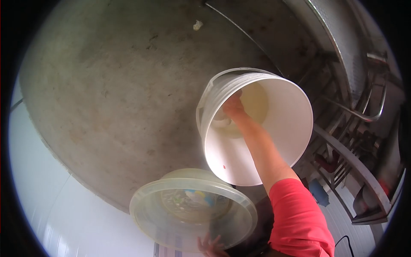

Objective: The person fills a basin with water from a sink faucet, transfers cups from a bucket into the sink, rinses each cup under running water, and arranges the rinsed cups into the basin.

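- Lying deep inside the white bucket (291, 115) in the head view, the right hand (233, 105) is near the pale bottom; its fingers are partly hidden, so I cannot tell whether they grip anything.
- The bucket's mouth faces the viewer, and its long axis runs from that rim back toward the large grey-brown surface (107, 107); the right forearm crosses the lower rim and points inward and to the upper left.
- The right hand is the nearer one to the bucket's bottom; the left hand (209, 246) is well apart from it, low in the view.
- That left hand has its fingers spread at the lower side of the translucent basin (171, 182); whether it holds the basin I cannot tell.
- The basin sits just beside the bucket, to its lower left, with its mouth also toward the viewer.
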A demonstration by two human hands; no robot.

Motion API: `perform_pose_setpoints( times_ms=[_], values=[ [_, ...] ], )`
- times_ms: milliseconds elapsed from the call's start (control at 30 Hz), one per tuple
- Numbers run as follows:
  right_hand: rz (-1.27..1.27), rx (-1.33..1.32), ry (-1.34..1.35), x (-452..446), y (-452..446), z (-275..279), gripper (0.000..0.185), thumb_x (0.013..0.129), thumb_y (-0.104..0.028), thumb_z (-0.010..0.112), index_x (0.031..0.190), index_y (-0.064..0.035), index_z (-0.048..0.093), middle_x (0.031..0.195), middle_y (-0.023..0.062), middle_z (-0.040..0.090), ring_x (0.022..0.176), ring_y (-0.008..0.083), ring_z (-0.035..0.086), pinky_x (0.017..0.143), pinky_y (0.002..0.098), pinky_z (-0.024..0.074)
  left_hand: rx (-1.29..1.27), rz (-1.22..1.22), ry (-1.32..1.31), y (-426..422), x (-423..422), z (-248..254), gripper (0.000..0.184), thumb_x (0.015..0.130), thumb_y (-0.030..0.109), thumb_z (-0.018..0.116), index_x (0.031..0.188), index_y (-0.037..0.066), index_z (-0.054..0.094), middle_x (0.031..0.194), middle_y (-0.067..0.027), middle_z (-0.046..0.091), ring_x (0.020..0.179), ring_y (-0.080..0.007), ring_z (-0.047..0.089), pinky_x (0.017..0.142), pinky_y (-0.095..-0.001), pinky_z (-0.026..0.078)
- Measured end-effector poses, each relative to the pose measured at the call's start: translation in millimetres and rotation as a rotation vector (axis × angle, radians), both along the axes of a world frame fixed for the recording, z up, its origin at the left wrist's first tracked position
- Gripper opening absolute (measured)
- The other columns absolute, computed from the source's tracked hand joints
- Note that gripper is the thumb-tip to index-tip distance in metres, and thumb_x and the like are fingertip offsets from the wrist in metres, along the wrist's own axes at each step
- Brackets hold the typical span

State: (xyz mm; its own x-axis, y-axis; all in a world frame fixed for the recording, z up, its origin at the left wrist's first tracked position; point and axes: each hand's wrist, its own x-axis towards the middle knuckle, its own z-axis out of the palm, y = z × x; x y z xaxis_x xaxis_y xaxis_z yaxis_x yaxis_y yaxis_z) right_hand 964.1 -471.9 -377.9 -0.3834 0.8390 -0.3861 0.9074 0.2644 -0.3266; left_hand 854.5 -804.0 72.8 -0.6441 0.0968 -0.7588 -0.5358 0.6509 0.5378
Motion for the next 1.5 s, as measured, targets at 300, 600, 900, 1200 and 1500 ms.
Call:
perform_pose_setpoints(
  times_ms=[300, 600, 900, 1200, 1500],
  values=[
    [-0.155, -0.35, 0.195, 18, 16, 21, 0.042, 0.073, -0.014, 0.062, 0.114, -0.0109, 0.057, 0.116, 0.0173, 0.053, 0.11, 0.0329, 0.049, 0.093, 0.041, 0.0391, -0.041, 0.012, -0.033, -4, 2, 7, 0.065, 0.088, 0.039, 0.045, 0.137, 0.005, 0.02, 0.126, -0.0176, 0.047, 0.1, -0.0354, 0.056, 0.072, -0.0345, 0.049],
    [-0.595, -0.896, 0.712, 48, -16, 96, 0.042, 0.077, -0.013, 0.061, 0.118, -0.0062, 0.053, 0.107, 0.013, 0.059, 0.1, 0.0246, 0.056, 0.089, 0.0342, 0.0437, 0.063, -0.323, 0.172, -51, 13, -12, 0.048, 0.088, 0.027, 0.043, 0.13, 0.007, 0.033, 0.124, -0.0207, 0.043, 0.103, -0.0354, 0.052, 0.084, -0.0419, 0.047],
    [-1.066, -1.234, 1.234, 72, -110, 20, 0.036, 0.087, -0.023, 0.051, 0.119, -0.0053, 0.05, 0.108, 0.0103, 0.058, 0.097, 0.0224, 0.056, 0.085, 0.0383, 0.0448, 0.083, 0.226, -0.137, -44, 14, 2, 0.063, 0.076, 0.021, 0.049, 0.133, 0.007, 0.026, 0.121, -0.0209, 0.045, 0.099, -0.0387, 0.054, 0.089, -0.0456, 0.043],
    [-1.026, -1.161, 1.517, 72, -75, 160, 0.033, 0.084, -0.018, 0.061, 0.115, -0.0103, 0.053, 0.111, 0.0052, 0.058, 0.101, 0.0176, 0.057, 0.088, 0.0378, 0.0477, 0.159, 0.168, -0.116, -47, 14, 6, 0.063, 0.076, 0.017, 0.048, 0.132, 0.001, 0.024, 0.121, -0.0209, 0.038, 0.111, -0.0345, 0.044, 0.092, -0.0474, 0.043],
    [-0.911, -1.066, 1.988, 91, -78, 409, 0.029, 0.079, -0.008, 0.064, 0.107, -0.0029, 0.058, 0.101, 0.0069, 0.061, 0.089, 0.0141, 0.058, 0.078, 0.0286, 0.05, 0.259, 0.163, -0.276, -48, 4, 15, 0.035, 0.079, 0.014, 0.044, 0.111, -0.001, 0.046, 0.104, -0.0138, 0.055, 0.099, -0.0274, 0.054, 0.088, -0.037, 0.044]
  ],
)
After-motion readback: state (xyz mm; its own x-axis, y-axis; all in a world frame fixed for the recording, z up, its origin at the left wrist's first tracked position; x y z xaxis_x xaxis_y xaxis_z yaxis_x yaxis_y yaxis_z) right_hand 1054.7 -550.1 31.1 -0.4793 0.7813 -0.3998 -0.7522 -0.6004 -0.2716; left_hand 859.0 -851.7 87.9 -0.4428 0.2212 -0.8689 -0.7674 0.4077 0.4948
